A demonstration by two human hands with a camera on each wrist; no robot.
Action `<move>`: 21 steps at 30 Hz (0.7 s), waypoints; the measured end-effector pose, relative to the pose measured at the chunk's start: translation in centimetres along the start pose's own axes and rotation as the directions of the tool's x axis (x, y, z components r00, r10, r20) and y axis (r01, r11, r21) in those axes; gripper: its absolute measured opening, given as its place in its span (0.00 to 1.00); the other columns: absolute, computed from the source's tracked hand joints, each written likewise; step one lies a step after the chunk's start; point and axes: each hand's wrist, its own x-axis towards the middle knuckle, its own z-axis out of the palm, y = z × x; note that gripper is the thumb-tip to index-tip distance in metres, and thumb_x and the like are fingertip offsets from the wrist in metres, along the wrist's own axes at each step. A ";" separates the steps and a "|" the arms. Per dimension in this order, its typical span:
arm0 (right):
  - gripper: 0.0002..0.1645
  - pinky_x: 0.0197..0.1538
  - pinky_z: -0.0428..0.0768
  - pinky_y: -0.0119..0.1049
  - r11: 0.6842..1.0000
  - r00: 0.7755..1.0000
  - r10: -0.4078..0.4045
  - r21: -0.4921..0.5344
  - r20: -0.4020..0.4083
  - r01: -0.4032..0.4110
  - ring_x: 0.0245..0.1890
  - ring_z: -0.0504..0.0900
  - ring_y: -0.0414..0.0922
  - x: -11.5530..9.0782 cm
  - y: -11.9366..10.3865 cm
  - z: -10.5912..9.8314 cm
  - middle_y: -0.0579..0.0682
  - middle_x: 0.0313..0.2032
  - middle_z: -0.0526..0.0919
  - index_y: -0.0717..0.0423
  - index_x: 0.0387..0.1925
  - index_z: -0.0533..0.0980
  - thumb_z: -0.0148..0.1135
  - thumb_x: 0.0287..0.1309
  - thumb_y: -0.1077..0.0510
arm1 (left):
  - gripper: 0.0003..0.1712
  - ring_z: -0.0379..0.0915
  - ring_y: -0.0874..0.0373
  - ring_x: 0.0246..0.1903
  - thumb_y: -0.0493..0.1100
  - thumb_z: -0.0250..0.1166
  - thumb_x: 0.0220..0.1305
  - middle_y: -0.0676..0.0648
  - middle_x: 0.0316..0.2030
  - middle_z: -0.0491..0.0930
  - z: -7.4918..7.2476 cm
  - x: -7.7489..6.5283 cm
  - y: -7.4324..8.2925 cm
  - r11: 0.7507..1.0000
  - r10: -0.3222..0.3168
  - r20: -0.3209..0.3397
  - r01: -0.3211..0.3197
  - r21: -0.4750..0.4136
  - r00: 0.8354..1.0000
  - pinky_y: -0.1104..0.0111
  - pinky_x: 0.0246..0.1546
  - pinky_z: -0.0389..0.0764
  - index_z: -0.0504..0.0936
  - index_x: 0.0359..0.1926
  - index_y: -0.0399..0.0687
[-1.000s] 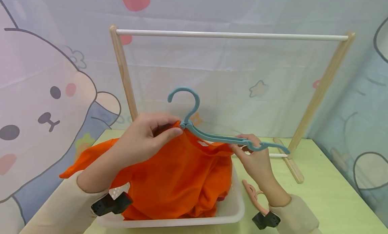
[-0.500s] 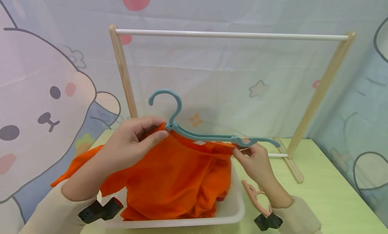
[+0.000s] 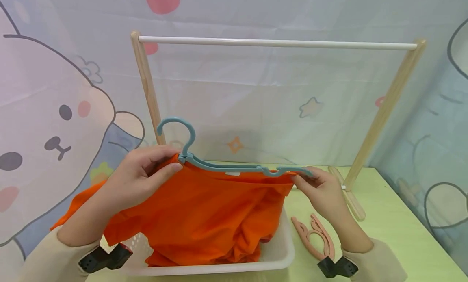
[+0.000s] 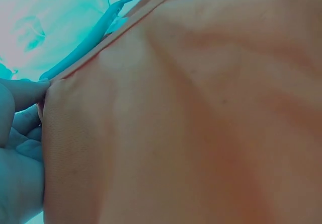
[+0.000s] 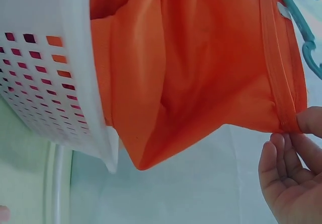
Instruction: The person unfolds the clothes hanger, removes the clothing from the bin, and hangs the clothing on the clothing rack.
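Observation:
An orange shirt (image 3: 212, 217) is stretched between both hands, its lower part lying in the white basket (image 3: 204, 270). In the head view the left hand (image 3: 140, 176) pinches its neckline beside the hook base of a light-blue hanger (image 3: 219, 167). One hanger arm runs right along the neckline; the other side is hidden by the cloth and hand. The right hand (image 3: 325, 192) pinches the neckline's right end, near that arm's tip. In the right wrist view, thumb and fingers of the right hand (image 5: 297, 173) meet on the cloth edge. Shirt fabric (image 4: 176, 113) fills most of the left wrist view.
A pink folding hanger (image 3: 305, 237) lies on the pale green table (image 3: 395, 241), right of the basket. Behind stands a rack with a white bar (image 3: 274, 42) and wooden posts (image 3: 387, 111). A printed cloth backdrop (image 3: 256, 14) hangs behind it.
The left hand has moved left and slightly down with the hanger and neckline. The right hand has shifted slightly right, spreading the neckline wider. More of the pink hanger shows.

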 end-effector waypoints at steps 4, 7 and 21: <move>0.08 0.36 0.82 0.26 1.000 1.000 -0.026 -0.002 0.005 0.026 0.28 0.82 0.32 0.0 -0.2 -0.6 0.38 0.32 0.83 0.69 0.39 0.81 0.63 0.59 0.67 | 0.12 0.64 0.64 0.18 0.28 0.64 0.61 0.49 0.31 0.79 -0.1 -0.3 -0.4 1.000 0.031 0.000 -0.031 0.001 1.000 0.75 0.17 0.70 0.82 0.46 0.38; 0.08 0.35 0.82 0.26 0.999 1.000 -0.030 -0.020 0.006 0.031 0.27 0.81 0.33 0.0 -0.3 -1.0 0.43 0.31 0.84 0.68 0.38 0.82 0.64 0.59 0.65 | 0.13 0.64 0.64 0.19 0.28 0.64 0.60 0.48 0.34 0.79 -0.1 -0.5 -0.7 0.998 0.060 -0.002 -0.060 -0.001 0.998 0.76 0.16 0.70 0.82 0.46 0.38; 0.08 0.33 0.80 0.24 0.991 0.997 -0.072 -0.111 0.035 0.076 0.26 0.81 0.33 0.3 -1.6 -2.9 0.30 0.31 0.82 0.66 0.39 0.82 0.62 0.61 0.66 | 0.14 0.60 0.67 0.15 0.27 0.66 0.57 0.51 0.38 0.81 -0.6 -0.9 -1.5 0.982 0.189 -0.061 -0.187 0.031 0.980 0.77 0.13 0.64 0.82 0.46 0.35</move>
